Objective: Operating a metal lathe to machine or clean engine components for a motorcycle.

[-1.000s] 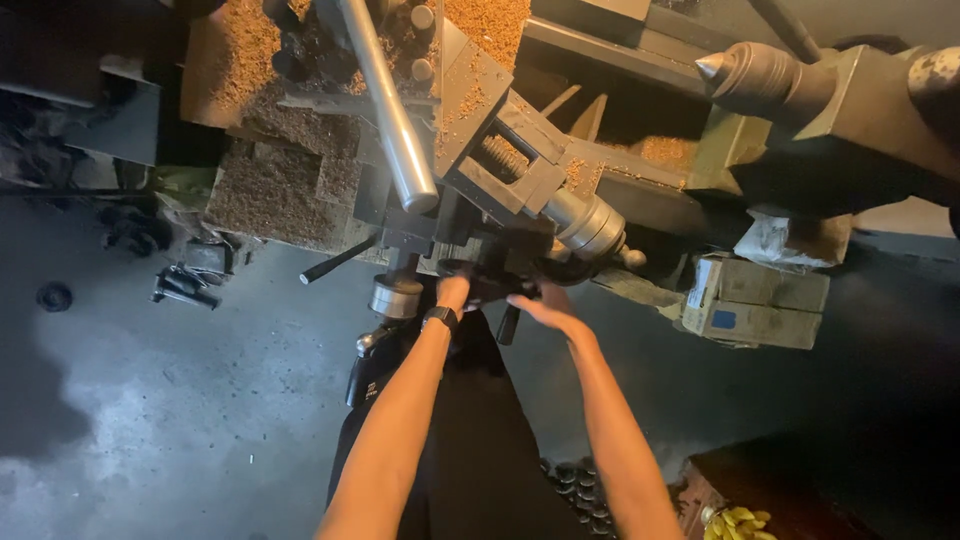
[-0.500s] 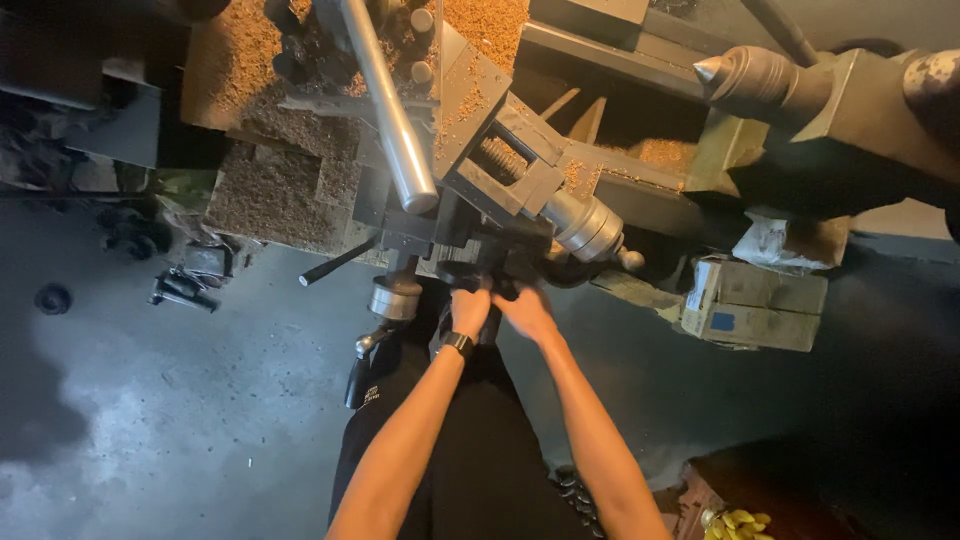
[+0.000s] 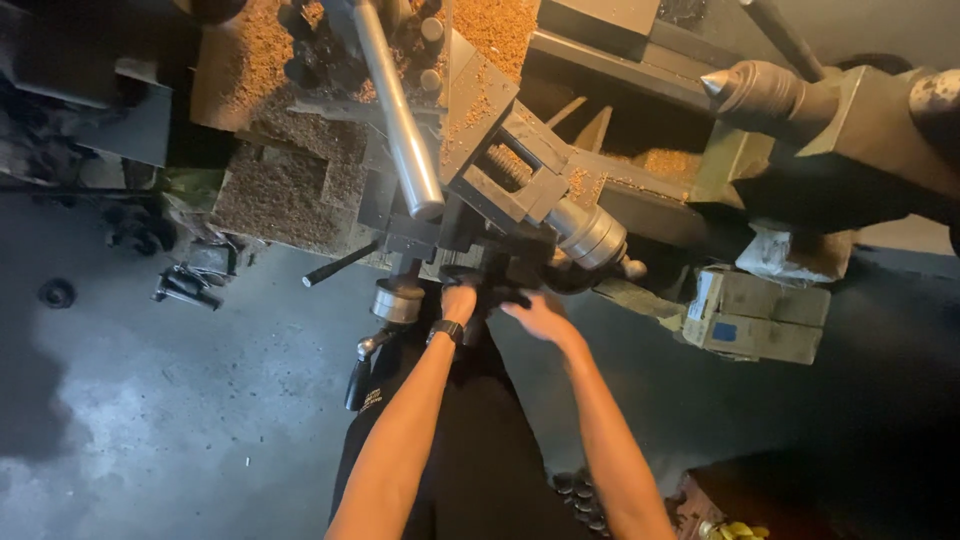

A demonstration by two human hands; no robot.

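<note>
Both hands were on the lathe's dark handwheel (image 3: 487, 283): the left hand (image 3: 458, 303) had its grip curled around the rim, the right hand (image 3: 535, 318) lay flat and spread just beside. Brass chips (image 3: 275, 190) heaped above could, I reckoned, cut bare fingers if they slipped.

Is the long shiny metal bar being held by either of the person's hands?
No. The metal bar sits in the machine above, while the left hand and right hand are both down at a dark handwheel.
</note>
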